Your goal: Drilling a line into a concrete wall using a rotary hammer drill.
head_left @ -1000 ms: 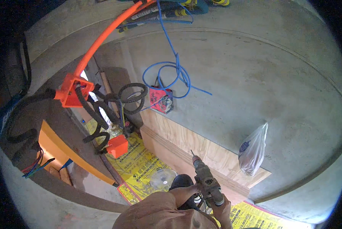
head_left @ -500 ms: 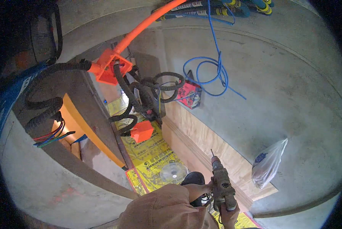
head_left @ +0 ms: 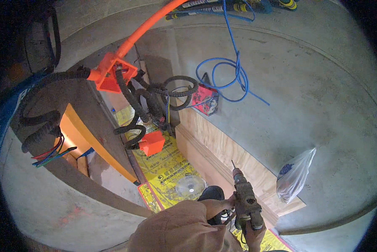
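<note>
A dusty hammer drill (head_left: 248,200) with a thin bit is held low in front of me, its bit pointing up and slightly left in the picture. My right hand (head_left: 255,236) is wrapped round its rear end. Against the left side of its body my left hand (head_left: 228,204) is closed, the fingertips partly hidden behind the tool. The bit's tip stands over wooden boards (head_left: 239,151) and I cannot tell if it touches them. Beneath my left forearm part of a dark shoe (head_left: 212,193) shows.
Yellow printed sheeting (head_left: 167,164) covers the floor, with a clear round lid-like disc (head_left: 191,185) on it. Orange boxes (head_left: 116,72) and black corrugated conduit (head_left: 129,96) hang ahead. A white plastic bag (head_left: 295,176), a red box (head_left: 205,100) and blue cable (head_left: 239,80) are to the right.
The surroundings have shifted slightly left in the picture as my view turned. Both hands keep their hold on the hammer drill, which has barely moved.
</note>
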Motion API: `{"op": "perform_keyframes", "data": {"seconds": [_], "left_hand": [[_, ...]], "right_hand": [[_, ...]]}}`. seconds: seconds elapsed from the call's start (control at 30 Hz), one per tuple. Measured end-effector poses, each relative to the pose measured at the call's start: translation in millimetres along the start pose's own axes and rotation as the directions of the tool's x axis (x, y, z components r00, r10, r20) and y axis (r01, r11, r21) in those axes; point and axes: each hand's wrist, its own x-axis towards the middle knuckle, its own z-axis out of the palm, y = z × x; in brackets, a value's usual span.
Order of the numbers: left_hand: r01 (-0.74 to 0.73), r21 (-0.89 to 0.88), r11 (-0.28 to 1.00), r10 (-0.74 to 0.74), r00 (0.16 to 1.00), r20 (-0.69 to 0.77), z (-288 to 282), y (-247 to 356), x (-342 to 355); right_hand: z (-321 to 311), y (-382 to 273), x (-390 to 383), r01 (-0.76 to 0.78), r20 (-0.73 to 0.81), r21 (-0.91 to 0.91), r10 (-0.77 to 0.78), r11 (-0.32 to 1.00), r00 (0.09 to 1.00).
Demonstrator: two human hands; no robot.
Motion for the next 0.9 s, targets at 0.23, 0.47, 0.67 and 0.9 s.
{"op": "perform_keyframes", "data": {"seconds": [0.23, 0.47, 0.67, 0.9], "left_hand": [[0.09, -0.036, 0.995, -0.089, 0.996, 0.029, -11, 1, -13], [0.151, -0.085, 0.985, -0.149, 0.989, 0.023, -14, 16, -15], [0.094, -0.122, 0.988, -0.104, 0.991, -0.08, -9, 2, -10], [0.124, -0.28, 0.952, -0.166, 0.977, -0.134, -30, -3, 4]], "right_hand": [[1, 3, -3, -0.051, -0.024, -0.05, 0.05, 0.997, 0.998], [0, -4, -1, -0.046, 0.003, -0.043, 0.046, 0.998, 0.999], [5, 4, -4, 0.076, -0.038, -0.026, -0.077, 0.997, 0.996], [-3, 19, -4, 0.013, -0.068, -0.061, -0.017, 0.998, 0.998]]}}
